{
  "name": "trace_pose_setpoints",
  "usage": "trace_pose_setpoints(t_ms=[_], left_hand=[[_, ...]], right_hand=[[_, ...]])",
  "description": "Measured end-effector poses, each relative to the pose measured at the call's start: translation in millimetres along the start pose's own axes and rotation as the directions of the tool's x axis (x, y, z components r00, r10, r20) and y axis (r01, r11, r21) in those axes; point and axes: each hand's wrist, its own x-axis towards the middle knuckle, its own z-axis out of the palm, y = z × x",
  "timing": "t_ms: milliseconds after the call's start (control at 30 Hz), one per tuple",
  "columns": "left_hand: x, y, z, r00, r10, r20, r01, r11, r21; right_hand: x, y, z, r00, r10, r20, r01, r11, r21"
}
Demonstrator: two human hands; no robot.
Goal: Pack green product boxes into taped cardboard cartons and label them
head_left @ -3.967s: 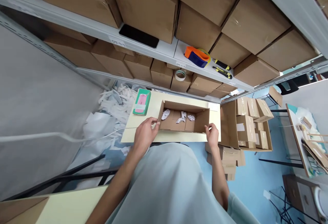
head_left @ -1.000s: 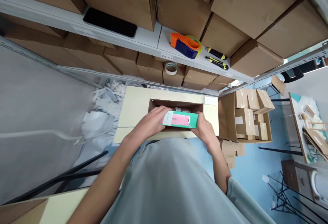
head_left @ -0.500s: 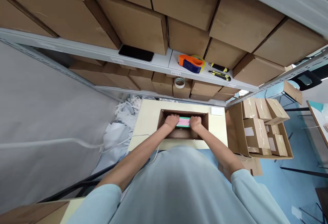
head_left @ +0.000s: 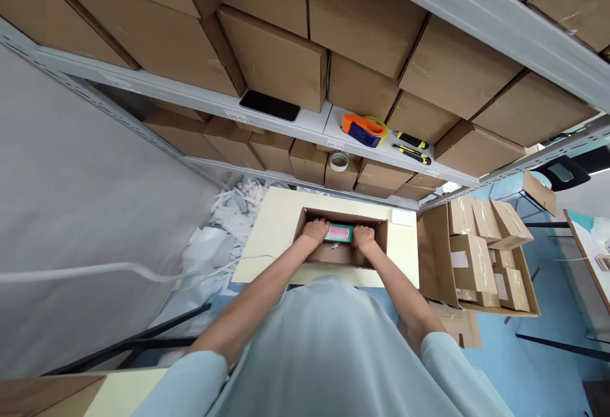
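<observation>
An open cardboard box (head_left: 333, 255) stands on the pale yellow table in front of me, and both my hands reach into it. Between them lies a small green and pink box (head_left: 339, 233). My left hand (head_left: 316, 230) grips its left end with curled fingers. At its right end my right hand (head_left: 364, 236) is closed in the same way. A small, pale crumpled scrap (head_left: 334, 246) shows just below the green and pink box. The undersides of both hands are hidden.
Behind the table (head_left: 272, 213) rises a shelf (head_left: 314, 126) with cardboard boxes, an orange and blue tape dispenser (head_left: 364, 130), two cutters (head_left: 412, 153) and a tape roll (head_left: 338, 161). A large carton (head_left: 436, 258) of smaller boxes stands right. Paper scraps (head_left: 233, 213) lie left.
The view has shifted slightly. The green and pink box shows more of its green rim and sits a little differently between my hands; the pale scrap below it is now visible.
</observation>
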Motion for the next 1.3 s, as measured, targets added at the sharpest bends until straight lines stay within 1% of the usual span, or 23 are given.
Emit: trace_pose_setpoints(t_ms=[100,133,167,200,233,267,300,333,367,400,433,500,567,667,733,800,867,967,1067,1133,1200,1300], left_hand=[[-42,-7,-14.4,0.994,0.063,-0.094,-0.068,0.996,-0.057],[-59,-10,-17.3,0.984,0.084,-0.158,-0.099,0.991,-0.09],[-75,-13,-18.9,0.948,0.091,-0.304,-0.15,0.973,-0.177],[-91,-17,-19.0,0.901,0.048,-0.432,-0.17,0.954,-0.249],[-105,-20,-17.6,0.852,-0.043,-0.522,-0.143,0.94,-0.31],[-117,-23,-14.8,0.807,-0.154,-0.57,-0.087,0.924,-0.373],[-125,-26,-10.8,0.774,-0.257,-0.578,-0.026,0.9,-0.435],[-131,-28,-6.0,0.75,-0.349,-0.561,0.037,0.87,-0.491],[-135,-30,-0.9,0.738,-0.419,-0.528,0.09,0.838,-0.538],[-137,-30,4.3,0.736,-0.467,-0.49,0.131,0.809,-0.573],[-138,-29,9.0,0.74,-0.494,-0.456,0.157,0.787,-0.597],[-137,-25,16.4,0.757,-0.504,-0.416,0.177,0.771,-0.612],[-137,-19,20.5,0.775,-0.479,-0.413,0.165,0.783,-0.6],[-139,-9,22.3,0.789,-0.435,-0.434,0.131,0.81,-0.572],[-140,-7,22.5,0.79,-0.42,-0.446,0.122,0.821,-0.558],[-141,-7,22.6,0.788,-0.421,-0.45,0.125,0.824,-0.552],[-141,-9,22.7,0.784,-0.439,-0.439,0.137,0.812,-0.567],[-141,-13,21.6,0.771,-0.49,-0.407,0.173,0.776,-0.606],[-142,-16,18.8,0.744,-0.547,-0.384,0.232,0.75,-0.619],[-146,-16,16.8,0.72,-0.576,-0.387,0.258,0.74,-0.621],[-154,-12,15.3,0.696,-0.596,-0.402,0.269,0.734,-0.623],[-176,0,13.8,0.654,-0.627,-0.423,0.299,0.728,-0.617]], right_hand=[[-39,25,-3,0.993,-0.027,-0.112,0.033,0.998,0.049],[-54,36,-1,0.982,-0.05,-0.18,0.065,0.995,0.081],[-69,49,2,0.937,-0.082,-0.339,0.151,0.972,0.181],[-83,61,6,0.875,-0.076,-0.478,0.227,0.936,0.267],[-95,72,11,0.818,-0.023,-0.575,0.261,0.906,0.334],[-105,81,17,0.769,0.064,-0.636,0.264,0.874,0.407],[-112,89,23,0.737,0.154,-0.658,0.252,0.841,0.479],[-117,94,29,0.72,0.24,-0.651,0.228,0.804,0.549],[-120,96,35,0.717,0.312,-0.624,0.2,0.765,0.612],[-121,96,41,0.727,0.357,-0.587,0.177,0.728,0.662],[-122,95,46,0.744,0.379,-0.551,0.16,0.699,0.697],[-121,87,54,0.781,0.363,-0.508,0.153,0.678,0.719],[-121,78,60,0.796,0.322,-0.513,0.163,0.702,0.694],[-123,70,63,0.78,0.284,-0.558,0.165,0.766,0.621],[-125,70,63,0.779,0.276,-0.564,0.153,0.788,0.597],[-125,72,62,0.79,0.286,-0.542,0.138,0.778,0.613],[-124,74,61,0.806,0.306,-0.506,0.123,0.75,0.65],[-120,76,60,0.823,0.334,-0.459,0.08,0.732,0.677],[-119,78,63,0.835,0.346,-0.428,0.021,0.758,0.652],[-119,80,66,0.836,0.339,-0.431,0.011,0.776,0.631],[-120,82,69,0.83,0.318,-0.458,0.039,0.786,0.617],[-121,87,69,0.816,0.251,-0.521,0.137,0.792,0.595]])
